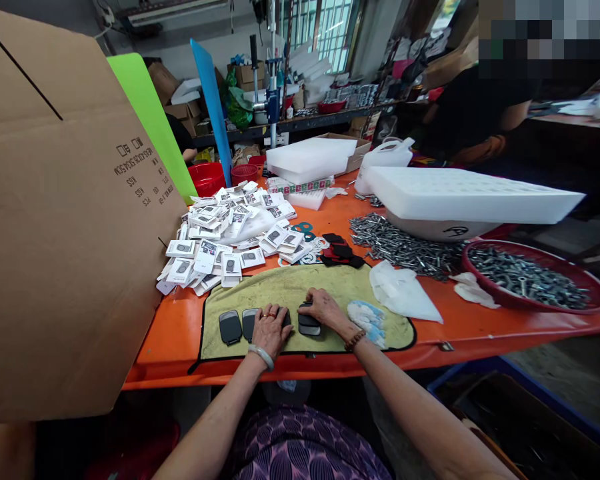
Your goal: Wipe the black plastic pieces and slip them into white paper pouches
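Both my hands rest on a yellow-green cloth mat [280,287] at the front of the orange table [180,327]. My left hand [270,328] lies flat, fingers spread, over one of a row of small dark flat parts; two more of these parts [230,327] lie free just left of it. My right hand [324,309] is curled over another dark part [309,325], fingertips pressing on its top. A heap of small white packaged cards [230,233] sits just beyond the mat.
A large cardboard box flap [55,220] stands at my left. Loose metal pieces [400,243] cover the table at right, beside a red basin [535,277] full of them. White foam trays [470,193] lie behind. Another person [480,113] sits at far right.
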A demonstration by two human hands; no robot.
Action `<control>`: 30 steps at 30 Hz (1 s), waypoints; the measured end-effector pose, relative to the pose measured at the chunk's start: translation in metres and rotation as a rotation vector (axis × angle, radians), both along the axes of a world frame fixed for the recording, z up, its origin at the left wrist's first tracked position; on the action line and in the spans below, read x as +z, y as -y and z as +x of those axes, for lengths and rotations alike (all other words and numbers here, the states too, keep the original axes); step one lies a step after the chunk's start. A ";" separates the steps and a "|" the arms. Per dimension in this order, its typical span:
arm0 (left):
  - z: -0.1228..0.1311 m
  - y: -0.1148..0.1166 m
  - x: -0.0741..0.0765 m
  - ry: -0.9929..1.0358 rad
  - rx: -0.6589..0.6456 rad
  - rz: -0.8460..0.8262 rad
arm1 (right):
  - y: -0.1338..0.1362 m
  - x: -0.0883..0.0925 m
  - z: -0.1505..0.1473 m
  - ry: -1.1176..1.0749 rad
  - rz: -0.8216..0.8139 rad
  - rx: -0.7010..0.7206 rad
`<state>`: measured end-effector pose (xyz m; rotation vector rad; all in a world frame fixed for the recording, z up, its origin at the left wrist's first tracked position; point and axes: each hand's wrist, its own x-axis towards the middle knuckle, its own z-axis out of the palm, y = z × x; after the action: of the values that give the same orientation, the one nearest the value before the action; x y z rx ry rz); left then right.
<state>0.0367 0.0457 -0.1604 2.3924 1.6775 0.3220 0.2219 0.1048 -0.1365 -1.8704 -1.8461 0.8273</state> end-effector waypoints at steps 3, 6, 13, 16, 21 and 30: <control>0.003 0.002 0.001 -0.008 0.062 0.039 | 0.005 -0.005 0.002 -0.085 -0.051 -0.007; 0.003 0.003 0.002 -0.024 0.075 0.048 | 0.016 -0.009 0.007 -0.193 -0.080 -0.028; 0.001 0.004 -0.003 -0.047 0.074 0.015 | 0.044 -0.022 0.016 -0.733 0.170 -0.627; 0.001 0.003 -0.002 -0.065 0.076 0.011 | 0.062 -0.033 0.005 -0.673 0.248 -0.648; -0.001 0.006 0.002 -0.073 0.045 0.010 | 0.093 -0.039 -0.014 -0.339 0.281 -0.277; -0.018 -0.002 0.022 -0.071 -0.119 -0.170 | 0.086 -0.033 -0.007 -0.018 0.261 -0.068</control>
<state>0.0183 0.0473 -0.1380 2.3890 1.5157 0.0733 0.2148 0.0187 -0.1699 -1.7449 -1.7726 0.5490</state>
